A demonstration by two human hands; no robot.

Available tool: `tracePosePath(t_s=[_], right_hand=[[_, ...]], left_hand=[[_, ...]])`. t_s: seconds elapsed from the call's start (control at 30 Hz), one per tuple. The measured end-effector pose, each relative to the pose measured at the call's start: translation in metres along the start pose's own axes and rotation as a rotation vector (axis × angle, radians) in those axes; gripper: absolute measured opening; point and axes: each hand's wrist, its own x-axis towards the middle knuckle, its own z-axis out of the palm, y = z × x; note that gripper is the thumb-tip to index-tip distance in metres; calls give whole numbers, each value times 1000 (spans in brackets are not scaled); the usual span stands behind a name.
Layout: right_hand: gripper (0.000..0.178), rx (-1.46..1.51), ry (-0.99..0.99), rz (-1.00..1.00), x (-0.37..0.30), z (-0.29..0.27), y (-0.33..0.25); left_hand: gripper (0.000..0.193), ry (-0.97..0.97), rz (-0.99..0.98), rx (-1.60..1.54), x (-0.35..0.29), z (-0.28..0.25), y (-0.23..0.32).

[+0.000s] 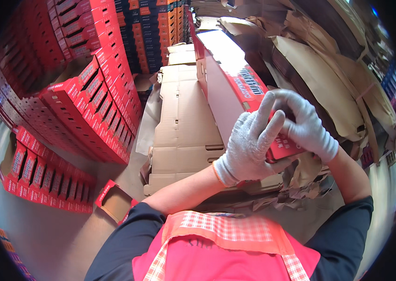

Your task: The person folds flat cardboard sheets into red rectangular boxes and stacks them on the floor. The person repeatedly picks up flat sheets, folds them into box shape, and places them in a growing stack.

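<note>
A long red printed cardboard box [235, 82] lies slantwise on a stack of flat brown cardboard [186, 119], its pale pink side turned left. Both my hands wear white knitted gloves and meet over its near end. My left hand [249, 143] has its fingers stretched out and apart, the thumb low by the box's end. My right hand [308, 124] is curled, its fingertips at the tip of a left finger. Whether it pinches the glove or anything else there is hidden.
Tall stacks of red cardboard trays [85, 89] rise at the left, with a lower red stack [48, 173] nearer me. A single red tray [115, 202] lies on the floor by my left elbow. Brown paper sheets [319, 75] heap at the right. Dark blue and orange boxes [148, 35] stand behind.
</note>
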Motion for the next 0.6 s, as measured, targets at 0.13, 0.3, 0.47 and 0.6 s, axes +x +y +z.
tracePosePath(t_s=[0.13, 0.3, 0.47, 0.6], right_hand=[[43, -205, -251, 197, 14, 0, -13], [21, 31, -300, 285, 34, 13, -23], [17, -408, -270, -349, 58, 55, -9], [30, -298, -356, -599, 73, 86, -13]], left_hand=[[131, 73, -136, 71, -20, 8, 3], [142, 47, -514, -192, -41, 13, 12], [104, -277, -674, -235, -48, 19, 20], [110, -266, -664, -284, -54, 0, 24]])
